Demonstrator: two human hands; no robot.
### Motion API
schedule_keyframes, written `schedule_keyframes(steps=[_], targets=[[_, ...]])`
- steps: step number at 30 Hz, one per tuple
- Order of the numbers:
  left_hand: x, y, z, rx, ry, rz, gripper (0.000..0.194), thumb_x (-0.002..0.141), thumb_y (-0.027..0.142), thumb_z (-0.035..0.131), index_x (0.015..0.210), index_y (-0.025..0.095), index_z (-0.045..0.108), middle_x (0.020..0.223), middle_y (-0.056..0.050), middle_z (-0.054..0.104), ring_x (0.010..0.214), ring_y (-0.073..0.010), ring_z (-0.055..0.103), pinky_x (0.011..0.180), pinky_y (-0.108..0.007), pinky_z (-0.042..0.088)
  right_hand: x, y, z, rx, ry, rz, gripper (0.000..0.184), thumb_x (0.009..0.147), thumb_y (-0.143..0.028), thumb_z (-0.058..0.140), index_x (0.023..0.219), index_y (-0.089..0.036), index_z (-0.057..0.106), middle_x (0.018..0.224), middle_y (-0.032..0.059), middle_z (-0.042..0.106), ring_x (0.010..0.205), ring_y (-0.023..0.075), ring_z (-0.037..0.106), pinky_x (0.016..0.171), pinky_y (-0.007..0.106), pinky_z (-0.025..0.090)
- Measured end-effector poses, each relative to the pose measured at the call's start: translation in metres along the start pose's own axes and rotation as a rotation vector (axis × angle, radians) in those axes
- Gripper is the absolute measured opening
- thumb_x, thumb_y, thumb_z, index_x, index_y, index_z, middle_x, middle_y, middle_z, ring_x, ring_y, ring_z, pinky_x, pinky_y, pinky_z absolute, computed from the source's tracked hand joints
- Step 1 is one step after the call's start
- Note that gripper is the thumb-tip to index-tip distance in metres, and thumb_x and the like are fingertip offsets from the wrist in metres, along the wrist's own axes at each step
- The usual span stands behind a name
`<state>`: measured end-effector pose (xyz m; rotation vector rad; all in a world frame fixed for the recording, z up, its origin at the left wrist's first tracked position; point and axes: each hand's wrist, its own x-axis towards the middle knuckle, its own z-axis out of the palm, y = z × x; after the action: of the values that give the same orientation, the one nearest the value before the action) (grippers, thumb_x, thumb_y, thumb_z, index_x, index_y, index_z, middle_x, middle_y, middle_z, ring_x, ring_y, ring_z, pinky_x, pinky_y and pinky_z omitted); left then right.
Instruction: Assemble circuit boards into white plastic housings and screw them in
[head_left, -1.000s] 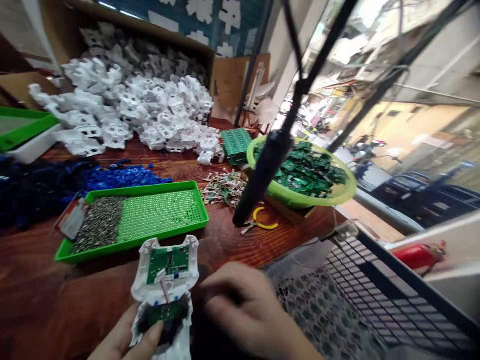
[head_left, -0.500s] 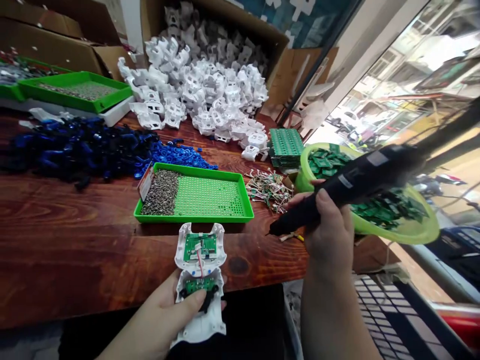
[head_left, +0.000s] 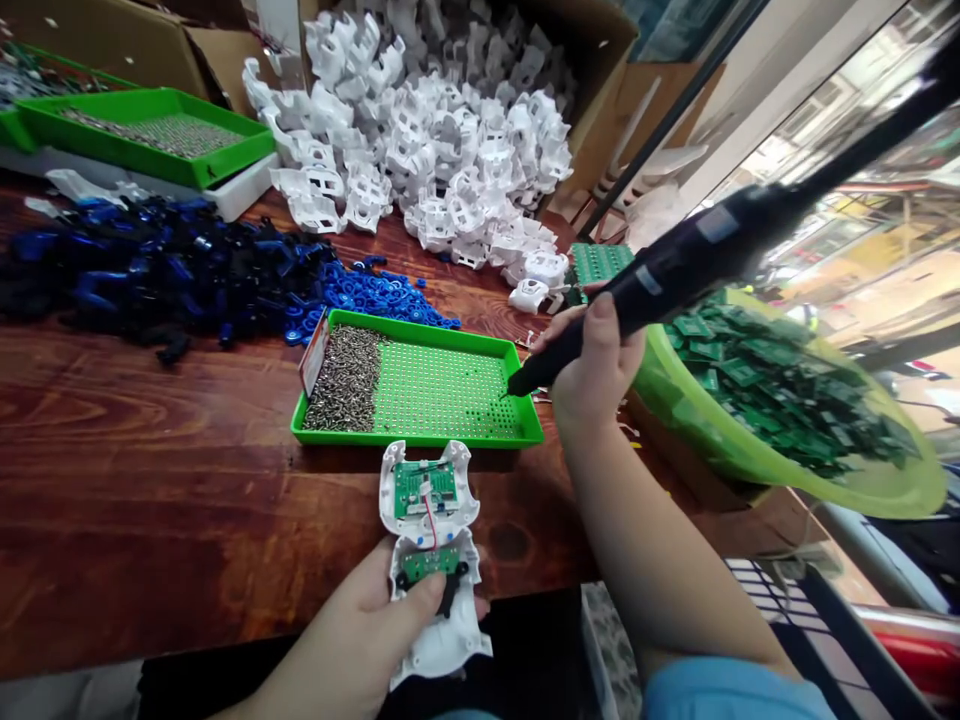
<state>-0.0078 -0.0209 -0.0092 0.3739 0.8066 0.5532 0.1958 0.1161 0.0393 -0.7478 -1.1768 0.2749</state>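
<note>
An opened white plastic housing rests in my left hand, the thumb pressed on its lower half. Green circuit boards sit in both halves, joined by red and white wires. Black parts lie beside the thumb. My right hand grips a black electric screwdriver, its tip pointing down and left over the right part of a green perforated tray. Small screws are heaped at that tray's left end. Whether the tip touches the tray I cannot tell.
White housings spill from a cardboard box at the back. Blue and black parts are piled left, near another green tray. On the right stands a yellow-green basin of circuit boards, with stacked green panels behind my right hand.
My right hand has carried the screwdriver left, from beside the tray to over its right part. The view has shifted, and my left hand still holds the opened housing.
</note>
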Motion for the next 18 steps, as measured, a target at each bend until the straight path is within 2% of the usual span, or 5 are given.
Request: schedule_keyframes(steps=[6, 15, 18], targets=[[0.002, -0.003, 0.0, -0.046, 0.06, -0.041, 0.045, 0.062, 0.04, 0.086, 0.098, 0.018, 0.069, 0.089, -0.006, 0.078, 0.081, -0.0258, 0.074, 0.059, -0.027, 0.055, -0.003, 0.013, 0.004, -0.016, 0.005, -0.016, 0.025, 0.08, -0.046, 0.063, 0.088, -0.024, 0.055, 0.053, -0.0083, 0.054, 0.037, 0.0088, 0.049, 0.035, 0.022, 0.041], [-0.001, 0.0, 0.005, -0.086, 0.115, -0.058, 0.053, 0.064, 0.032, 0.085, 0.109, 0.017, 0.062, 0.1, -0.01, 0.077, 0.085, -0.028, 0.074, 0.067, -0.032, 0.058, -0.003, 0.017, 0.001, -0.026, 0.006, -0.007, 0.023, 0.082, -0.045, 0.062, 0.087, -0.025, 0.053, 0.053, -0.0087, 0.051, 0.043, 0.0107, 0.056, 0.052, 0.028, 0.055], [-0.003, 0.002, 0.006, -0.072, 0.119, -0.054, 0.052, 0.067, 0.031, 0.083, 0.112, 0.019, 0.06, 0.102, -0.01, 0.077, 0.088, -0.0289, 0.073, 0.073, -0.033, 0.057, -0.004, 0.019, 0.001, -0.041, -0.012, -0.02, 0.023, 0.082, -0.046, 0.062, 0.087, -0.026, 0.052, 0.055, -0.0083, 0.051, 0.049, 0.0122, 0.06, 0.055, 0.03, 0.056]])
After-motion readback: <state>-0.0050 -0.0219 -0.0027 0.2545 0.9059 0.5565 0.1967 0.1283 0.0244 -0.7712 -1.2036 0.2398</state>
